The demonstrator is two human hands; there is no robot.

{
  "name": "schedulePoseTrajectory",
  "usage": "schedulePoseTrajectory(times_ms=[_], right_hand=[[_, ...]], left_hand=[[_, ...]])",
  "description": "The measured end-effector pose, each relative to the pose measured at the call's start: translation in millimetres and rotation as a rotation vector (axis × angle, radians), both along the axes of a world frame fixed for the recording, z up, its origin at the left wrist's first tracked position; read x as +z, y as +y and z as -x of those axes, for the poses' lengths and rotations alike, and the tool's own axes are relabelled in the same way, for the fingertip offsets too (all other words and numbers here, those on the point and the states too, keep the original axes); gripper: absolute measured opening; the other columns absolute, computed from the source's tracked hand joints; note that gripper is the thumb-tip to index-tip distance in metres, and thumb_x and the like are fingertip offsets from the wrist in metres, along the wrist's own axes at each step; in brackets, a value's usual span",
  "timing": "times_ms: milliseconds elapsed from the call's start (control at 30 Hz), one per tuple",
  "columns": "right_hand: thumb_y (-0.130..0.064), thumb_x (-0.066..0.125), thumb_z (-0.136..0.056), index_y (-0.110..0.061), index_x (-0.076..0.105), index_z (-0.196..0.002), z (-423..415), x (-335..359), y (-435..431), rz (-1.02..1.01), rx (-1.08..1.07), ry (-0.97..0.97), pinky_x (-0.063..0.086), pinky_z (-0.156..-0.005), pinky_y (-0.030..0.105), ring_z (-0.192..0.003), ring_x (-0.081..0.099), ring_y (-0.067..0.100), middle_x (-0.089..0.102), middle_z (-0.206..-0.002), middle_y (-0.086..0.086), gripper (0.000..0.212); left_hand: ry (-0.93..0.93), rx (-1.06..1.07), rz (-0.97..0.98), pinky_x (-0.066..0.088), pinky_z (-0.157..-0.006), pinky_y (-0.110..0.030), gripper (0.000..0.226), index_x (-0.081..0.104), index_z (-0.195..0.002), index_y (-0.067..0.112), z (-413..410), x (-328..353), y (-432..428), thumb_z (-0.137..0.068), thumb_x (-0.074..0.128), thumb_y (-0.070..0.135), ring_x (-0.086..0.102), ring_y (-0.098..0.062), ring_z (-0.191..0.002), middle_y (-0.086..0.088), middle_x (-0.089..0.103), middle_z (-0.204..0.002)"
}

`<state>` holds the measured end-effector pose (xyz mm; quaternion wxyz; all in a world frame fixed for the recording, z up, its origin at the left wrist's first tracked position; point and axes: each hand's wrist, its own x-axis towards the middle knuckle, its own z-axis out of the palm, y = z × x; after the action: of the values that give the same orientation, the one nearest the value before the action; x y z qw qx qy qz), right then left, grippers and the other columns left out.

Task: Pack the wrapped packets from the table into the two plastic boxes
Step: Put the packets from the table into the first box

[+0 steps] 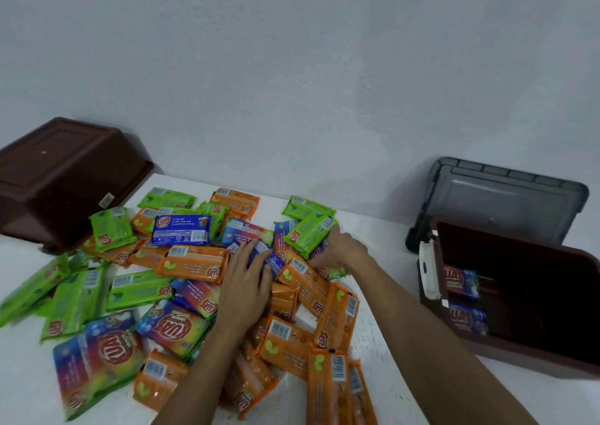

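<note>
Packets heaped across the table, green, orange and blue, reaching the near edge and close to the left one. Left hand atop the heap, fingers curled over a blue packet, gripping it. Right hand just beyond, fingers dug in under a green packet; hold not clear. Bare strip of table between heap and open brown box at right, two blue packets inside by its left wall. Second box upturned at back left; grey lid leaning on the wall.
</note>
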<state>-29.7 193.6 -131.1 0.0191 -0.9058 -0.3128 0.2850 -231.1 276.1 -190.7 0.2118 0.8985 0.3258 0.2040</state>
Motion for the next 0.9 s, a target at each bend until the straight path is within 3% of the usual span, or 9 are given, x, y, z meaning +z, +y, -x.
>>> schedulePoseTrajectory(times_ms=[133,267,467,600,767,900], right_hand=[[-0.054,0.075,-0.067,-0.014,0.035,-0.137,-9,6,-10,0.014,0.006,-0.031,0.053,-0.087,0.037,-0.111,0.058,0.024,0.056,-0.124,0.007,0.09],[-0.041,0.076,-0.071,-0.015,0.054,-0.11,-21,20,-23,-0.047,-0.112,0.176,0.059,-0.079,0.036,-0.094,0.064,0.021,0.063,-0.107,0.007,0.052],[-0.046,0.073,-0.076,-0.009,0.065,-0.108,-27,39,-49,-0.198,-0.245,0.351,0.054,-0.06,0.028,-0.084,0.063,0.017,0.067,-0.101,0.008,0.05],[-0.034,0.067,-0.085,-0.013,0.064,-0.115,-18,53,-66,-0.439,-0.338,0.588,0.062,-0.071,0.038,-0.089,0.067,0.025,0.067,-0.11,0.014,0.037],[-0.003,0.046,-0.089,-0.012,0.06,-0.118,1,59,-80,-0.768,-0.48,0.898,0.059,-0.077,0.048,-0.088,0.063,0.029,0.062,-0.102,0.015,0.033],[-0.007,0.054,-0.091,-0.014,0.06,-0.114,10,57,-84,-0.861,-0.556,0.948,0.057,-0.084,0.049,-0.094,0.065,0.027,0.067,-0.105,0.013,0.025]], left_hand=[[0.004,-0.001,0.01,0.021,-0.114,-0.035,0.054,0.053,-0.133,0.021,0,-1,1,-0.096,0.022,0.044,0.025,-0.02,-0.143,-0.002,0.038,-0.15],[0.008,0.006,0.012,0.022,-0.113,-0.034,0.052,0.053,-0.134,0.021,0,-1,1,-0.096,0.025,0.043,0.026,-0.02,-0.142,-0.002,0.038,-0.15],[0.016,0.045,0.073,0.025,-0.115,-0.043,0.044,0.053,-0.132,0.024,-1,4,-1,-0.094,0.038,0.041,0.021,-0.024,-0.143,-0.006,0.031,-0.153],[0.086,0.093,0.134,0.017,-0.116,-0.044,0.042,0.048,-0.135,0.029,-7,12,1,-0.094,0.052,0.036,0.011,-0.027,-0.146,-0.007,0.024,-0.157],[0.236,0.126,0.099,0.029,-0.109,-0.041,0.054,0.039,-0.14,0.029,-16,29,3,-0.09,0.059,0.036,0.024,-0.028,-0.137,-0.009,0.035,-0.146],[0.287,0.152,0.149,0.034,-0.106,-0.044,0.071,0.03,-0.144,0.031,-22,43,5,-0.085,0.069,0.034,0.035,-0.032,-0.131,-0.013,0.036,-0.14]])
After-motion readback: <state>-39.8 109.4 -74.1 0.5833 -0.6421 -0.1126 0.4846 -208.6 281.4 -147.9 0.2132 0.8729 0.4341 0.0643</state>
